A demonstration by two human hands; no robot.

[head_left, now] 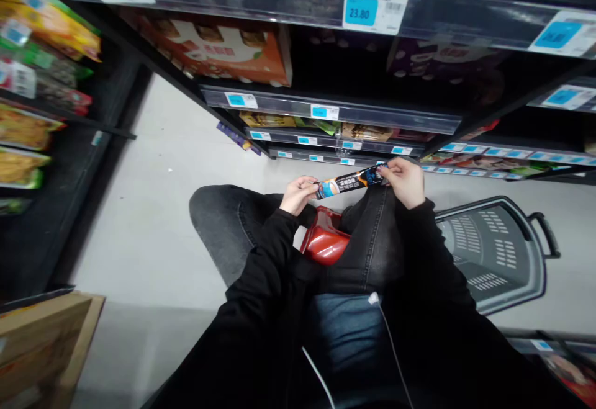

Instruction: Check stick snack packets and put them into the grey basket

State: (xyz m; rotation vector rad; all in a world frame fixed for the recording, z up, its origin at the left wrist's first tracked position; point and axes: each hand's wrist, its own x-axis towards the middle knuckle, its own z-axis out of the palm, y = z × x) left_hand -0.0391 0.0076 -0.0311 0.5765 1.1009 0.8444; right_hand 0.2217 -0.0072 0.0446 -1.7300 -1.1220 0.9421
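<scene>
A long, narrow stick packet (pixel 351 181), black with orange and blue print and a cup picture, is stretched between my hands above my knees. My left hand (pixel 299 194) pinches its left end between thumb and fingers. At the other, slightly higher end, my right hand (pixel 406 180) grips the packet's tip, partly covering it. Below the packet, a glossy red stool (pixel 326 241) shows between my legs. The packet's contents are hidden.
Shelves with price tags (pixel 376 9) and an orange carton (pixel 223 52) rise ahead. A grey shopping basket (pixel 493 247) stands at my right. Bagged goods (pixel 46 18) fill the left shelf; a cardboard box (pixel 51 341) sits at lower left. Pale floor (pixel 153 210) lies between.
</scene>
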